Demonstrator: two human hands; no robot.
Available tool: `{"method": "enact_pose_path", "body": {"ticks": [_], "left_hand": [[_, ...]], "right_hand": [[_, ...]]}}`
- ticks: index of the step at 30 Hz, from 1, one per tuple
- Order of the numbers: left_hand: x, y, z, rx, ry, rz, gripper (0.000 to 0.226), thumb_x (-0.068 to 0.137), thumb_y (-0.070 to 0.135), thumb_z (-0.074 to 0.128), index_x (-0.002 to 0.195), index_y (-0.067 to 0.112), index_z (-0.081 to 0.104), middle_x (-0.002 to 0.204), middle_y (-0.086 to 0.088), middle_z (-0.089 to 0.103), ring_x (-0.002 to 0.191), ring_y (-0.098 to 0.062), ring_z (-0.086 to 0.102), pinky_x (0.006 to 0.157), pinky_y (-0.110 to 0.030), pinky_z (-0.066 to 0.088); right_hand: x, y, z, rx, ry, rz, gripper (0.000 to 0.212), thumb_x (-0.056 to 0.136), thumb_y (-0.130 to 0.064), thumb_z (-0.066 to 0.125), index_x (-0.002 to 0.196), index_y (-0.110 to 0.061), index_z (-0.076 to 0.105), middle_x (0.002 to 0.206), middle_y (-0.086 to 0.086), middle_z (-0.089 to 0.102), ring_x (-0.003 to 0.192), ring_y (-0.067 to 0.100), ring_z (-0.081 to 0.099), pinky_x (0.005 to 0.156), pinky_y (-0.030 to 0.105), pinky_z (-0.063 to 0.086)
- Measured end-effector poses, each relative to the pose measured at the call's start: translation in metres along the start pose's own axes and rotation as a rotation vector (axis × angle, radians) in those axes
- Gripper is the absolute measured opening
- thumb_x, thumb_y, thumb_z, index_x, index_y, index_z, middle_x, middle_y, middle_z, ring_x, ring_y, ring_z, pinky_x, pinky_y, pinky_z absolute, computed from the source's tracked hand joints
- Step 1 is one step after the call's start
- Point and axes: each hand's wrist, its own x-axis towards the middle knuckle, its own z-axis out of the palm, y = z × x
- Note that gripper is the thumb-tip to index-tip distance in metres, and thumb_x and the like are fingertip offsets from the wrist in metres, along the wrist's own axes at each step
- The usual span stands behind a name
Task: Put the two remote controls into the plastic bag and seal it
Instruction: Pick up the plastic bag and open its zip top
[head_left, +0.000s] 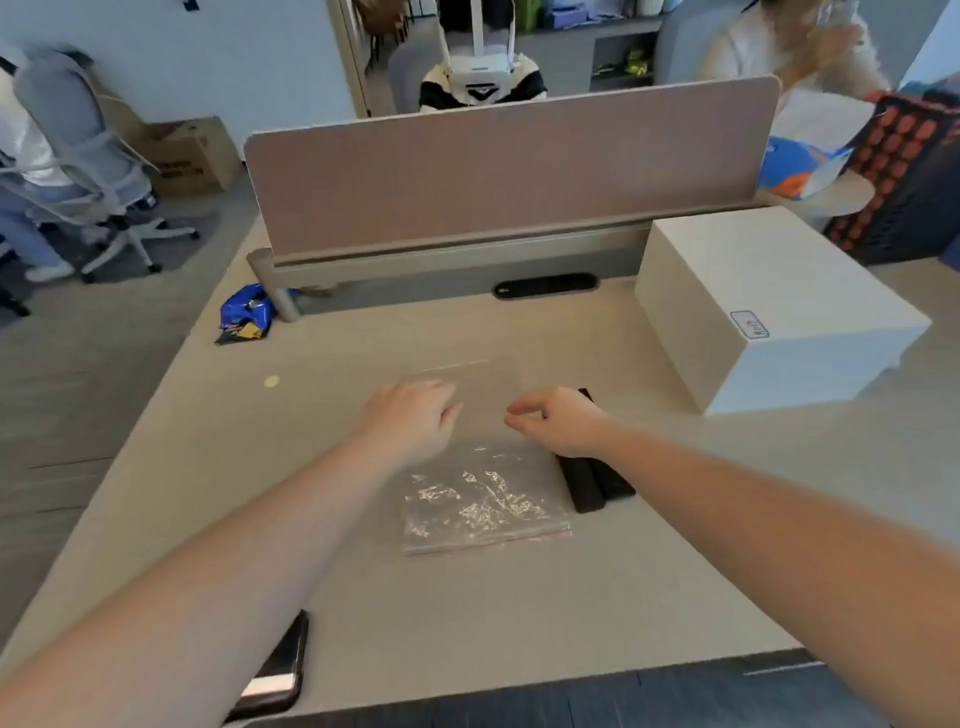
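1. Lying flat on the beige desk is the clear plastic bag, crinkled and shiny, its thick strip edge nearest the camera; the far end, between the hands, is faint and blurred.
2. Two black remote controls lie side by side just right of the bag, outside it, with the right wrist crossing over their middle.
3. The left hand is spread, palm down, over the bag's far left part, holding nothing; contact cannot be told.
4. The right hand has its fingers curled towards the thumb above the bag's far right part; whether it pinches the plastic cannot be told.
5. Around: a white box at the right bearing a small label too blurred to read, a blue snack wrapper at the far left, a black phone under the left forearm, a pink divider panel behind.
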Motion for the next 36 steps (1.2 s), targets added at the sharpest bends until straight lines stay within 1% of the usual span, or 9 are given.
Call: {"method": "enact_pose_path", "body": {"ticks": [4,9,16,20,23,25,29,33,36], "left_hand": [[-0.01,-0.004,0.043,0.033,0.019,0.001,0.032,0.093,0.033,0.038,0.107,0.013,0.059,0.115,-0.008,0.065,0.105,-0.032,0.058,0.088,-0.041,0.047],[-0.017,-0.011,0.089,0.007,0.107,0.006,0.034,0.09,0.036,0.036,0.093,0.014,0.062,0.102,-0.007,0.066,0.098,-0.033,0.059,0.081,-0.042,0.051],[-0.056,0.001,0.12,-0.016,0.187,-0.033,0.028,0.09,0.033,0.046,0.095,0.013,0.065,0.105,-0.008,0.066,0.102,-0.032,0.059,0.084,-0.042,0.051],[-0.084,0.013,0.118,-0.031,0.137,-0.074,0.031,0.089,0.042,0.047,0.1,0.02,0.066,0.109,-0.004,0.066,0.106,-0.03,0.057,0.085,-0.04,0.05],[-0.1,0.015,0.119,-0.058,0.07,-0.03,0.04,0.08,0.058,0.053,0.097,0.025,0.067,0.104,-0.001,0.067,0.101,-0.027,0.059,0.082,-0.04,0.051],[-0.103,0.013,0.12,-0.038,0.047,-0.015,0.043,0.077,0.061,0.055,0.091,0.022,0.066,0.096,0.0,0.068,0.095,-0.025,0.06,0.076,-0.038,0.052],[-0.099,0.01,0.123,-0.025,0.045,0.002,0.026,0.088,0.043,0.051,0.097,0.025,0.069,0.1,-0.001,0.068,0.099,-0.026,0.058,0.08,-0.039,0.052],[-0.093,0.01,0.13,-0.008,0.071,0.006,0.022,0.09,0.033,0.049,0.094,0.025,0.069,0.1,-0.002,0.07,0.098,-0.029,0.06,0.079,-0.04,0.053],[-0.088,0.009,0.134,-0.053,0.112,0.023,0.021,0.089,0.035,0.05,0.093,0.027,0.069,0.099,0.0,0.07,0.097,-0.027,0.06,0.077,-0.039,0.053]], "right_hand": [[-0.001,0.022,0.029,-0.05,-0.001,-0.028,0.039,0.095,-0.035,0.053,0.126,-0.012,0.059,0.136,0.004,0.058,0.13,0.019,0.048,0.11,0.031,0.034],[0.0,0.042,0.059,-0.072,0.068,-0.102,0.038,0.095,-0.032,0.054,0.127,-0.013,0.059,0.136,0.004,0.058,0.131,0.019,0.047,0.11,0.029,0.033],[-0.028,0.051,0.09,-0.174,0.151,-0.2,0.036,0.093,-0.033,0.057,0.123,-0.014,0.062,0.132,0.004,0.061,0.126,0.02,0.051,0.109,0.032,0.038],[-0.05,0.045,0.103,-0.235,0.131,-0.245,0.041,0.089,-0.043,0.06,0.119,-0.015,0.065,0.127,0.001,0.065,0.121,0.019,0.055,0.106,0.031,0.041],[-0.059,0.04,0.109,-0.357,0.033,-0.251,0.048,0.085,-0.05,0.062,0.122,-0.019,0.062,0.129,-0.001,0.064,0.121,0.019,0.055,0.104,0.032,0.044],[-0.057,0.037,0.112,-0.476,0.009,-0.26,0.042,0.087,-0.048,0.059,0.121,-0.024,0.062,0.127,-0.001,0.064,0.119,0.021,0.056,0.1,0.035,0.047],[-0.051,0.03,0.117,-0.675,0.066,-0.349,0.024,0.094,-0.03,0.047,0.105,-0.022,0.067,0.111,0.004,0.069,0.105,0.028,0.061,0.083,0.037,0.054],[-0.046,0.03,0.12,-0.76,0.076,-0.362,0.025,0.093,-0.018,0.041,0.098,-0.016,0.066,0.102,0.009,0.068,0.095,0.033,0.062,0.071,0.036,0.052],[-0.044,0.028,0.118,-0.78,0.094,-0.371,0.028,0.095,-0.023,0.042,0.097,-0.012,0.067,0.1,0.01,0.068,0.094,0.032,0.062,0.066,0.033,0.046]]}}
